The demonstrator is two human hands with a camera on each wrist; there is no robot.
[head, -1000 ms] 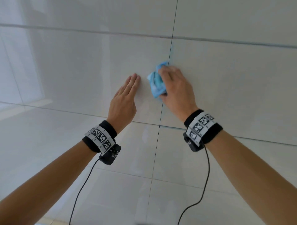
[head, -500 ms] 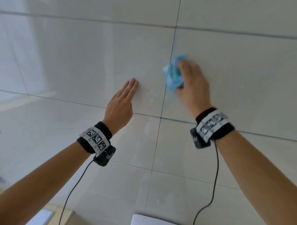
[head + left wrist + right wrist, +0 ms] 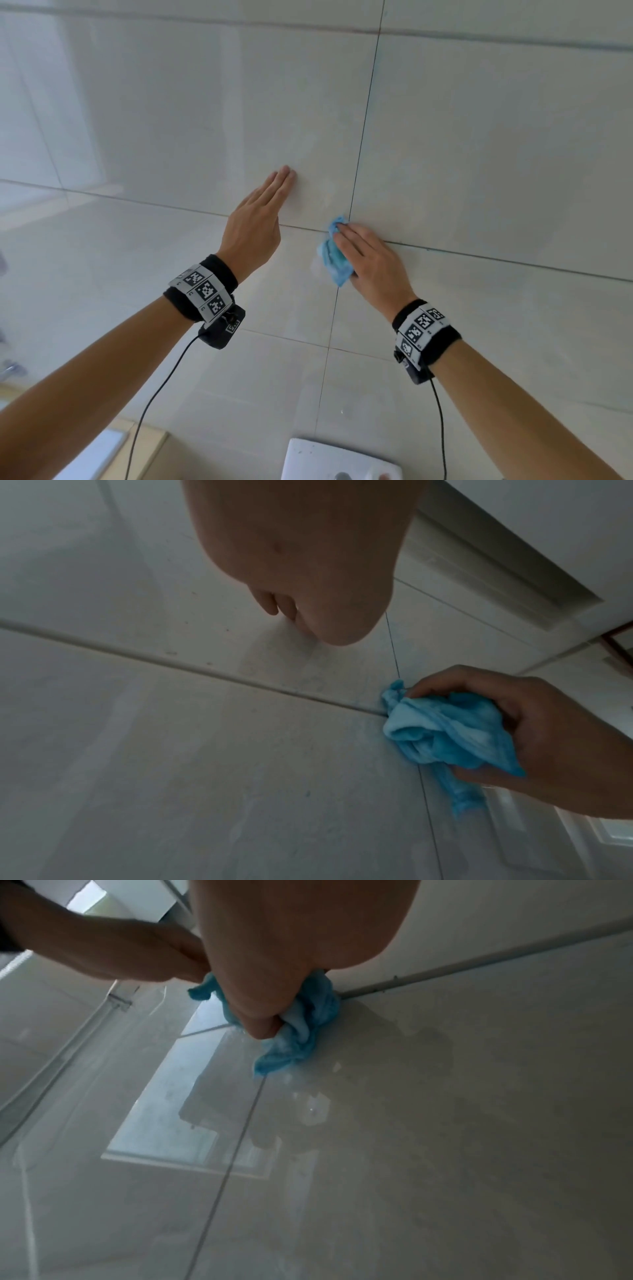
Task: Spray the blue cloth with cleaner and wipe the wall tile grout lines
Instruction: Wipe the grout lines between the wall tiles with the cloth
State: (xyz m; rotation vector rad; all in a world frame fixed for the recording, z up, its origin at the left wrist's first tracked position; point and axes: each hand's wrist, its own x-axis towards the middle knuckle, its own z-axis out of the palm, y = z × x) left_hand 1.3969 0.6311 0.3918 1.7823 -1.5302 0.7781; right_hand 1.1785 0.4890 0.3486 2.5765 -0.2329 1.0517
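Note:
A bunched blue cloth (image 3: pixel 333 257) (image 3: pixel 441 731) (image 3: pixel 308 1026) is pressed against the pale wall tiles where the vertical grout line (image 3: pixel 363 137) crosses a horizontal grout line (image 3: pixel 496 257). My right hand (image 3: pixel 368 260) (image 3: pixel 534 729) grips the cloth, fingers and thumb curled round it. My left hand (image 3: pixel 260 212) lies flat on the tile to the left of the cloth, fingers straight and together, holding nothing. No cleaner bottle is plainly in view.
Glossy wall tiles fill the views, with another horizontal grout line (image 3: pixel 479 36) higher up. A white fixture (image 3: pixel 329 459) shows at the bottom edge below the hands. Cables hang from both wrist bands. A wet patch (image 3: pixel 308 1102) glistens on the tile below the cloth.
My right hand has slid the cloth down the vertical grout line to the crossing with the horizontal line. The left hand has stayed flat on the tile.

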